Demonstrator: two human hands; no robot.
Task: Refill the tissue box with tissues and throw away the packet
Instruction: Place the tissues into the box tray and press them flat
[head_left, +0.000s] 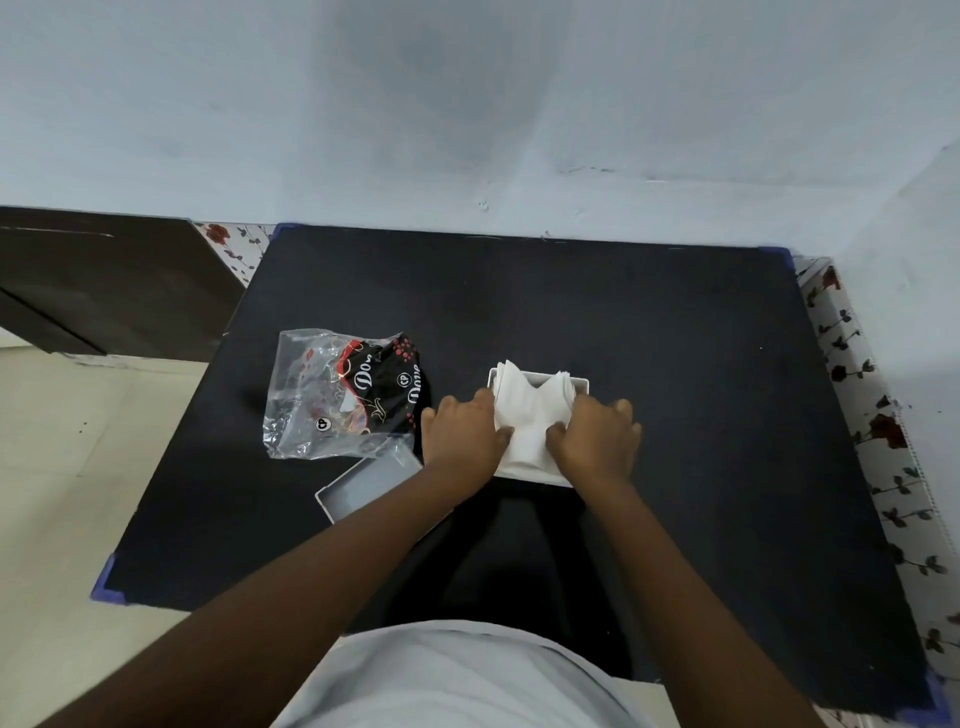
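Tissues (530, 415) sit as a folded white stack in the open white tissue box (524, 470), which rests near the middle of the black table (675, 364), and we judge the step in hand to be seating them fully. Our left hand (462, 436) presses on the stack's left side and our right hand (597, 436) on its right, both with fingers curled down onto the paper and pinching it toward the centre, so neither hand is spread flat. The stack bows up at its far corners and dips in the middle (the far edges ride above the rim), so we should push evenly with both hands, working from the centre outward, not cramming 1 side first. Light, flat pressure ought to keep the sheets from creasing or tearing.

Beside our left wrist lies the box's white lid (363, 483), upturned and partly hidden by the forearm; it likely goes on next. Further left, the clear-and-black printed plastic packet (337, 395) lies crumpled and looks empty, well apart from the box, not yet thrown away.
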